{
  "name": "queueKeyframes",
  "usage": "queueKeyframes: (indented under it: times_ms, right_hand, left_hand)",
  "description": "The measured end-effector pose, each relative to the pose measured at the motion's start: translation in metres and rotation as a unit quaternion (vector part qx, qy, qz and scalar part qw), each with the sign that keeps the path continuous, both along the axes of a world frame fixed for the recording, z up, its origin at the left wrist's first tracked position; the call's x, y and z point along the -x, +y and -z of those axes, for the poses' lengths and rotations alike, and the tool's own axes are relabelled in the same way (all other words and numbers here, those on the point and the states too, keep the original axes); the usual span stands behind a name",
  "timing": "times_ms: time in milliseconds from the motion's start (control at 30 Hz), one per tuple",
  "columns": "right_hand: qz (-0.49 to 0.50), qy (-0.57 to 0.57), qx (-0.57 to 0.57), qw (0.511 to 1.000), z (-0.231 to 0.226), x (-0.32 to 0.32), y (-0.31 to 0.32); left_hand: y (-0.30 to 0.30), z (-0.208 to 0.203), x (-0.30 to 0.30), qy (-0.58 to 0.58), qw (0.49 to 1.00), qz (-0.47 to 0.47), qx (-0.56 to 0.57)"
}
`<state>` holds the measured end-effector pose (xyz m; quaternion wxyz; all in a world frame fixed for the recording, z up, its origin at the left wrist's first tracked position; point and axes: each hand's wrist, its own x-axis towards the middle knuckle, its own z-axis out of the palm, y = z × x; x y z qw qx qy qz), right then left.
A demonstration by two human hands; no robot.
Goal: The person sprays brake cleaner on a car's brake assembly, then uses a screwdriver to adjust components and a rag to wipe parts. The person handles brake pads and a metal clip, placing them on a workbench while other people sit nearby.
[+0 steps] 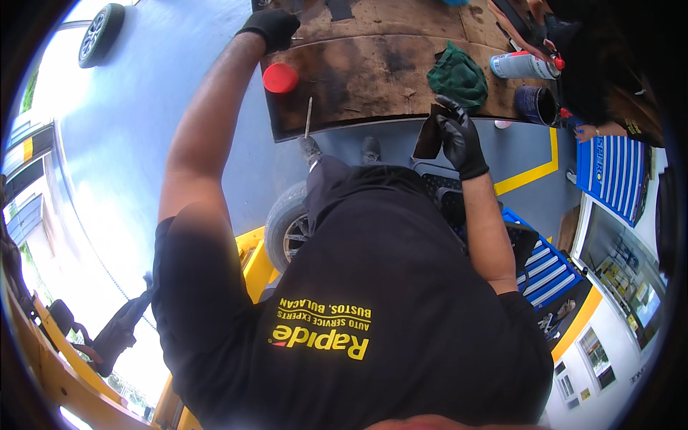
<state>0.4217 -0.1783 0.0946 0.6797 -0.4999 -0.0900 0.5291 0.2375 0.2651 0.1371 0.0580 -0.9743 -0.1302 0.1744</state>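
My left hand (271,30), in a black glove, is closed at the far left edge of a table (373,75) topped with stained brown cardboard. A small thin tip shows beside its fingers; the rest of what it holds is hidden. Below that hand lies a round red lid (280,77), and a thin metal rod (309,117) juts over the near edge. In front of the table, my gloved right hand (462,140) pinches a flat dark brown piece (428,136). Just beyond it sits a crumpled green cloth (459,77).
A spray can (523,65) lies on its side at the table's right, near a dark open can (536,105). Another person's hand (586,133) and arms are at the far right. Blue tool cabinets (609,172) stand right; a wheel (287,226) is near my legs.
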Motion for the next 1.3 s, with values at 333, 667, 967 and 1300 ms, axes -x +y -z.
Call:
queueKeyframes:
  times_ms: [333,667,967,1300]
  right_hand:
    - [-0.009,-0.062,0.058,0.996,-0.010,0.013,0.001]
    - [0.035,-0.009,-0.005,0.999,-0.024,0.013,0.007]
    - [-0.029,-0.069,0.017,0.997,-0.016,0.013,0.023]
    - [-0.150,0.011,0.064,0.986,-0.006,-0.011,0.015]
  left_hand:
    - [-0.011,-0.002,0.021,0.010,0.998,-0.062,0.014]
    - [-0.114,-0.027,0.113,-0.241,0.925,-0.286,0.065]
    - [-0.205,0.018,0.111,-0.066,0.895,-0.426,-0.113]
    - [-0.227,-0.029,0.085,-0.126,0.880,-0.455,-0.048]
